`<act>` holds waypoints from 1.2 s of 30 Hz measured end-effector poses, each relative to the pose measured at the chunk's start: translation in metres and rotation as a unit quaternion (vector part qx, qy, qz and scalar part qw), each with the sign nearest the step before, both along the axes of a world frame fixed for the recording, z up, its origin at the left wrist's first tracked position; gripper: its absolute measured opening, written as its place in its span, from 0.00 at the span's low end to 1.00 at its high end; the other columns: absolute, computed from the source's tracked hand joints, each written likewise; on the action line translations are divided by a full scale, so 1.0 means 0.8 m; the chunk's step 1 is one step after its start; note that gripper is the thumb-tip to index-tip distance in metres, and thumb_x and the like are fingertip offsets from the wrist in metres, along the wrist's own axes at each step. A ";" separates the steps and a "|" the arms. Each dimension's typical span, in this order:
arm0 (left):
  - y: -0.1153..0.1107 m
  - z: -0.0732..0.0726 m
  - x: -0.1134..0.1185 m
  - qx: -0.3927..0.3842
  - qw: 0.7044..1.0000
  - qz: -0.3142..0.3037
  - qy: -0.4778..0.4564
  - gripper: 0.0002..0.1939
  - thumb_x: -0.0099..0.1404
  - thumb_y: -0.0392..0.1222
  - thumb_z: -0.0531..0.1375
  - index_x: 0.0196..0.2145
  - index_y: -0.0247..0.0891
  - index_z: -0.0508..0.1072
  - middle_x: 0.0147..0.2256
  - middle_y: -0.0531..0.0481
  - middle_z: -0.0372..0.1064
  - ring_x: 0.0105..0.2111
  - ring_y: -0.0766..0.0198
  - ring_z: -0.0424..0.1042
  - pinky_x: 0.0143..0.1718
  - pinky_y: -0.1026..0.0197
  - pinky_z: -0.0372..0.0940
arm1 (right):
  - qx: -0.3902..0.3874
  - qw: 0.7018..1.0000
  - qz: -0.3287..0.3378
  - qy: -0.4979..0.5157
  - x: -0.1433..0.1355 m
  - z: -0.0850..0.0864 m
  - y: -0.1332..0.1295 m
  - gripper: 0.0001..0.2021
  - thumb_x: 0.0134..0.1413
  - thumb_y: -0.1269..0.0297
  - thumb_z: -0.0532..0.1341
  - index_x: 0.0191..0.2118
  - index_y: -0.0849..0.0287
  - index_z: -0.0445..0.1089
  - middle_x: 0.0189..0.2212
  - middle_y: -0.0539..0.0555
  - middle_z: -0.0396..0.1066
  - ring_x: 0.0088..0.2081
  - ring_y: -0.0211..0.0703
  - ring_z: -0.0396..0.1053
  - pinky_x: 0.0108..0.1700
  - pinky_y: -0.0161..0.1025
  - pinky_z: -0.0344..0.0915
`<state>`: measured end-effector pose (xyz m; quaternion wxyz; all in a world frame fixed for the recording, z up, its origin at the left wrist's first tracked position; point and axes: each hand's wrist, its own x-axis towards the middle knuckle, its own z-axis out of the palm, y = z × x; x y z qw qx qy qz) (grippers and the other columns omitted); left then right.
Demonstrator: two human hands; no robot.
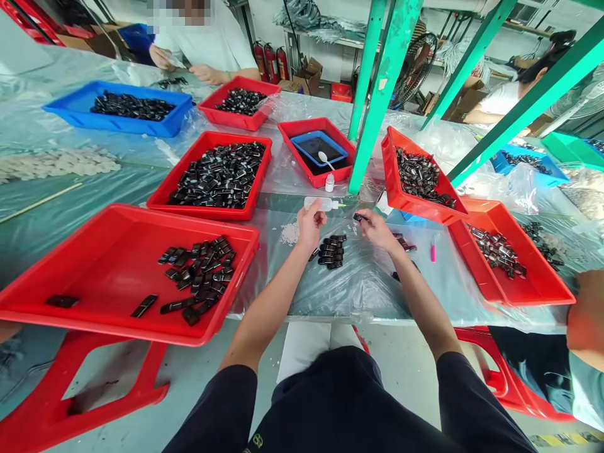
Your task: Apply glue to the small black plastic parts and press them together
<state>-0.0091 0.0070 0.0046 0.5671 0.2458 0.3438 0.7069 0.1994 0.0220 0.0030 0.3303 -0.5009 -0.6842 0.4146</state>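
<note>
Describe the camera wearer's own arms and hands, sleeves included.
The left hand and right hand are bare and ungloved. The forearms are uncovered too; the sleeves are short, dark and plain. The dark shirt bears a small yellowish mark.

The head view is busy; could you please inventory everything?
Table: one, greenish, centre
Trays: at least six, red, table
Other trays: at least three, blue, scattered
Pieces: many, black, trays and table
Squeeze bottle: one, translucent, centre
Small bottle: one, white, centre
Spoon: one, white, central blue tray
Bits: many, white, table
Slim tool: one, pink, right of centre
Posts: several, green, centre and right
Extinguishers: three, red, background
Fan: at least one, dark, background
Stools: at least two, red, below
Other people: at least three, pale tops, nearby
Left hand: one, bare, gripping squeeze bottle
Right hand: one, bare, gripping piece
</note>
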 end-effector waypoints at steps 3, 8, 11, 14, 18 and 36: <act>0.000 0.001 0.001 -0.002 1.000 0.001 -0.004 0.19 0.56 0.51 0.71 0.24 0.38 0.68 0.19 0.57 0.61 0.16 0.74 0.59 0.19 0.66 0.53 | 0.041 0.998 -0.047 -0.003 -0.002 -0.010 0.002 0.12 0.58 0.57 0.54 0.43 0.57 0.67 0.29 0.47 0.67 0.25 0.37 0.61 0.31 0.37 0.61; -0.001 0.000 0.002 -0.006 1.000 0.000 0.010 0.19 0.56 0.52 0.72 0.24 0.37 0.69 0.19 0.57 0.60 0.17 0.74 0.59 0.19 0.66 0.54 | 0.092 0.983 -0.083 -0.135 -0.002 -0.022 -0.011 0.14 0.65 0.51 0.55 0.39 0.56 0.69 0.32 0.52 0.73 0.31 0.43 0.67 0.37 0.39 0.61; -0.002 -0.002 0.004 -0.001 1.000 -0.004 0.023 0.19 0.55 0.52 0.72 0.24 0.37 0.70 0.19 0.56 0.61 0.17 0.73 0.59 0.19 0.66 0.53 | 0.109 0.961 -0.100 -0.233 -0.004 -0.023 -0.018 0.11 0.65 0.55 0.56 0.38 0.55 0.71 0.37 0.56 0.77 0.36 0.47 0.72 0.38 0.39 0.60; -0.003 -0.003 0.006 -0.004 1.000 -0.001 0.030 0.19 0.55 0.52 0.73 0.24 0.37 0.71 0.19 0.56 0.60 0.17 0.73 0.59 0.19 0.66 0.54 | 0.105 0.949 -0.100 -0.280 -0.007 -0.022 -0.018 0.11 0.66 0.56 0.57 0.36 0.55 0.72 0.38 0.58 0.79 0.38 0.49 0.74 0.36 0.38 0.59; -0.002 -0.003 0.007 -0.015 0.999 0.007 0.032 0.19 0.56 0.52 0.73 0.24 0.37 0.71 0.18 0.57 0.60 0.17 0.73 0.60 0.19 0.66 0.55 | 0.095 0.947 -0.096 -0.291 -0.007 -0.024 -0.015 0.12 0.66 0.56 0.57 0.34 0.54 0.72 0.37 0.57 0.79 0.38 0.50 0.74 0.34 0.39 0.58; -0.004 -0.004 0.012 -0.017 0.998 0.009 0.053 0.19 0.56 0.53 0.73 0.25 0.37 0.72 0.18 0.57 0.59 0.17 0.73 0.59 0.20 0.65 0.55 | 0.074 0.944 -0.101 -0.305 -0.008 -0.023 -0.021 0.10 0.67 0.56 0.58 0.41 0.56 0.73 0.42 0.59 0.79 0.40 0.51 0.74 0.36 0.40 0.59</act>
